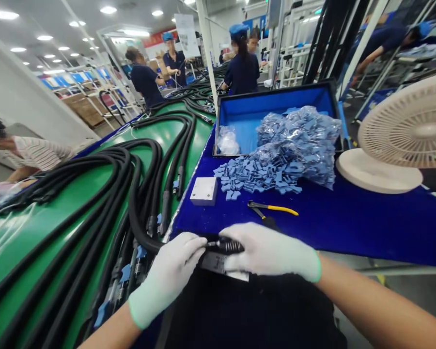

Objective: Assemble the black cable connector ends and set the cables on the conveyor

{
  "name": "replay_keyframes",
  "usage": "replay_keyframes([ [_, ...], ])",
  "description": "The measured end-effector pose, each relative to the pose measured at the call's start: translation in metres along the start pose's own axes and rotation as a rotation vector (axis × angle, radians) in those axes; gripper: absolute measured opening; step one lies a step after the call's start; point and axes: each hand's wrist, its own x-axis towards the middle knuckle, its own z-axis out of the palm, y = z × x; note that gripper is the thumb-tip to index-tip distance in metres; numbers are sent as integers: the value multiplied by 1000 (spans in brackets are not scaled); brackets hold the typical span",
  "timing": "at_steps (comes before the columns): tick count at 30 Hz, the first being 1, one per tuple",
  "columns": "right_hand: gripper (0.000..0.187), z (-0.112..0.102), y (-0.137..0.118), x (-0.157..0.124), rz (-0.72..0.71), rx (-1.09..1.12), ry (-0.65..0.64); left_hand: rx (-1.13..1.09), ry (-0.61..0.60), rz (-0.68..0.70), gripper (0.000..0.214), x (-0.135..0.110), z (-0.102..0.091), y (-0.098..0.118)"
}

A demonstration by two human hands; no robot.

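My left hand (172, 274), in a white glove, is closed around the end of a black hose (141, 228) at the near edge of the blue table. My gloved right hand (265, 249) grips a black ribbed connector end (234, 246) in line with that hose. A thin shiny piece shows between the two hands. Below the connector lies a grey metal block (214, 263), partly covered by my right fingers. Beyond my hands are yellow-handled pliers (281, 210) and a white block (204, 190). Loose blue plastic clips (257, 177) are heaped behind them.
Many black hoses (111, 167) with blue clips near their ends lie on the green conveyor (83, 232) at left. A blue bin (240, 109) with bagged clips (305, 133) stands at the back. A fan (417, 131) is at right. Several people stand farther off.
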Motion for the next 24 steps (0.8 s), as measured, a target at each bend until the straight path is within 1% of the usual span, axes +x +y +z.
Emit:
replay_keyframes([
  [2, 36, -7, 27, -8, 131, -223, 91, -123, 44, -185, 22, 9, 9, 2],
  [3, 34, -8, 42, -12, 204, -362, 128, -169, 66, -266, 21, 14, 10, 4],
  [5, 19, -7, 69, -17, 307, -576, 145, -253, 81, -390, 25, 25, 6, 9],
  [6, 10, -6, 79, -18, 330, -617, 150, -301, 76, -444, 29, 31, 3, 12],
  [7, 5, -4, 87, -18, 350, -608, 173, -355, 64, -490, 34, 38, -1, 15],
  [8, 4, -2, 91, -17, 375, -550, 202, -410, 51, -525, 38, 44, -5, 18],
  [10, 6, -1, 91, -12, 407, -336, 245, -491, 42, -559, 44, 55, -12, 22],
  [11, 7, -1, 86, -8, 389, -215, 252, -509, 45, -566, 45, 60, -15, 24],
  [12, 6, -1, 79, -5, 340, -106, 248, -516, 54, -569, 45, 65, -17, 25],
  [13, 4, -1, 71, 0, 254, -17, 238, -518, 70, -573, 45, 68, -19, 27],
  [16, 23, 0, 43, 12, -143, 136, 189, -537, 101, -585, 46, 76, -22, 30],
  [18, 35, 1, 29, 19, -354, 183, 164, -540, 103, -572, 45, 77, -23, 31],
  [19, 42, 1, 25, 22, -412, 191, 162, -538, 98, -562, 44, 77, -23, 30],
  [21, 52, 2, 22, 27, -453, 190, 171, -534, 84, -544, 43, 75, -22, 28],
  [22, 53, 2, 22, 28, -454, 186, 172, -534, 78, -536, 43, 74, -21, 27],
  [24, 50, 2, 23, 29, -444, 176, 161, -524, 73, -520, 42, 73, -19, 25],
])
